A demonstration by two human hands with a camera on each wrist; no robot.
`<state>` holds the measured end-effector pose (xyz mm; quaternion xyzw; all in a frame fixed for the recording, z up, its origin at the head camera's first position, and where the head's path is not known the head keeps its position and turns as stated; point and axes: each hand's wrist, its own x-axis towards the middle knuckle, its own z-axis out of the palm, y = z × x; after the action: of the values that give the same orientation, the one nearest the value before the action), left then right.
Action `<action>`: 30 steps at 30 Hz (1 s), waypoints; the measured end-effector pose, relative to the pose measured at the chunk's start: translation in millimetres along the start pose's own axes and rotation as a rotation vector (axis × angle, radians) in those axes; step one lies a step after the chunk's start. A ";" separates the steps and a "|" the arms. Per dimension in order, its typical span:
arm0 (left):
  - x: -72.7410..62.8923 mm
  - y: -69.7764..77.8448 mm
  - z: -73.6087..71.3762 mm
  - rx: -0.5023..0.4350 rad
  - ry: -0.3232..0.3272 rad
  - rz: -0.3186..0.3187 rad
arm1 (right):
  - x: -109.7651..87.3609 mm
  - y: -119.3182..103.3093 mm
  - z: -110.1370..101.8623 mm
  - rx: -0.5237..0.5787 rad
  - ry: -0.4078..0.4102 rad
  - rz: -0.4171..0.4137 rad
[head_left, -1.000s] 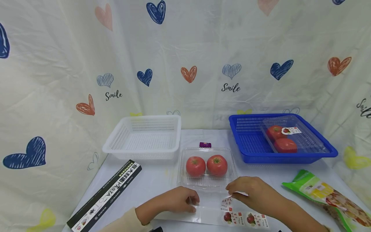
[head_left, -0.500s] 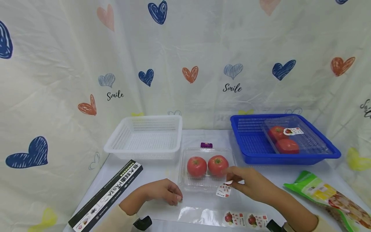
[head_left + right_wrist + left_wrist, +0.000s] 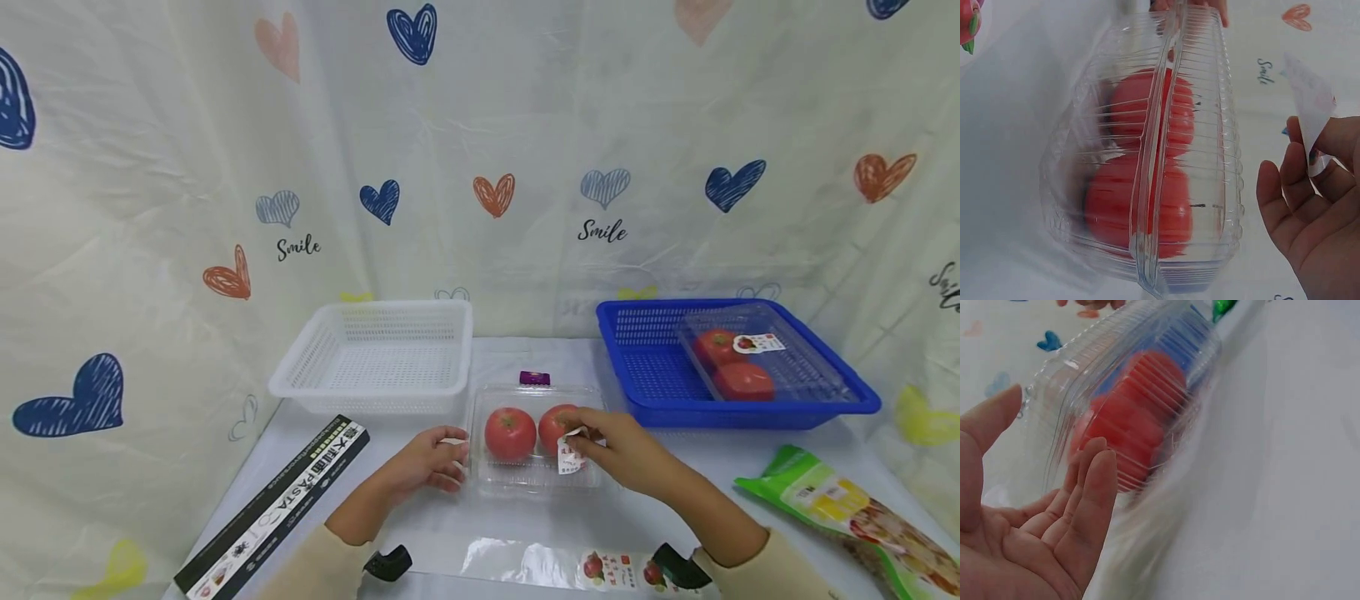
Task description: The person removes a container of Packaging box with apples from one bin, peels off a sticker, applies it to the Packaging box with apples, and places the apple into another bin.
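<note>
A lidded clear plastic box (image 3: 495, 477) with two tomatoes (image 3: 510, 433) inside stands at the middle of the table. Between thumb and fingers, my right hand (image 3: 618, 450) pinches a peeled sticker (image 3: 570, 457) above the box's right half. In the right wrist view the sticker (image 3: 1311, 103) hangs curled from the fingertips, beside the lid. My left hand (image 3: 429, 465) is at the box's left side, fingers spread and relaxed. The left wrist view shows its fingertips right at the box wall (image 3: 1066, 419). Below the box lies a strip of backing sheet (image 3: 517, 562) with stickers left on it.
A white basket (image 3: 371, 392) stands back left. In the blue basket (image 3: 637, 408) at back right lies another tomato box with a sticker (image 3: 759, 342). A black pasta box (image 3: 273, 508) lies left, a green food bag (image 3: 855, 508) right. A small purple packet (image 3: 535, 378) sits behind the box.
My right hand has peeled the sticker off the backing sheet and carried it up over the box. My left hand has left the sheet and moved up to the box's left side.
</note>
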<state>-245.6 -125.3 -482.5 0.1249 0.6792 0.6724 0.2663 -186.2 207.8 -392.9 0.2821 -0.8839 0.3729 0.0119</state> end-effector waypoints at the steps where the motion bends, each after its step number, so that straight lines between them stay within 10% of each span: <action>1: 1.0 -0.6 1.2 -0.010 0.013 0.003 | 3.2 0.8 1.2 -0.001 0.005 0.001; 30: 4.8 -6.6 9.2 -0.151 0.071 0.043 | 51.7 28.2 23.0 0.023 0.001 0.027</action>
<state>-243.5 -115.3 -489.4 0.0951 0.6326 0.7313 0.2366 -239.6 183.1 -416.0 0.2701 -0.8833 0.3832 0.0043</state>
